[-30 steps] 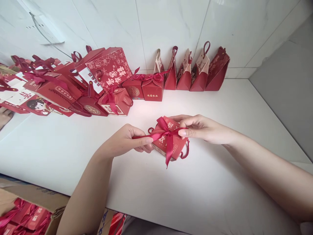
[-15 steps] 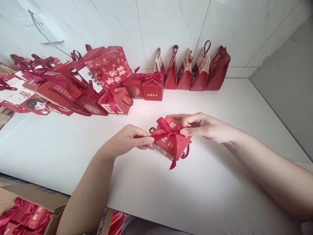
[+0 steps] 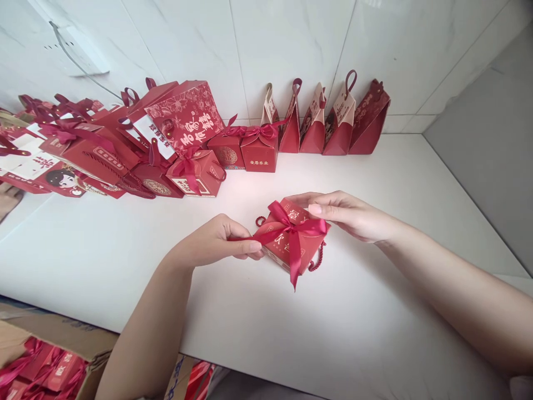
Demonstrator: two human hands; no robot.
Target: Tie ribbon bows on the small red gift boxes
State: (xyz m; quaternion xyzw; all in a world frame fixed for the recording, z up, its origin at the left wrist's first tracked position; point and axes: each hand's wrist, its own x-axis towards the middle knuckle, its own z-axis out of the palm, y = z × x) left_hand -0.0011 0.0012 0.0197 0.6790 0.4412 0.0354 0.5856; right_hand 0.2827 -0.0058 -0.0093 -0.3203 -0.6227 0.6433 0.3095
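Pinching ribbon at box edge.
Left hand closed on ribbon; right hand loosely curved by far edge, hold unclear; tabletop spreads nearside of fingers.

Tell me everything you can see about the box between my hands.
The box is small and red, apparently of card, with pale characters on top and pale print on its near-left side. A shiny dark-pink ribbon is knotted over the top, one end hanging past the near edge. Twisted red cord shows at two sides. It sits at an angle, apparently resting on the white table. Your left hand pinches the ribbon; your right hand is at its far-right side.
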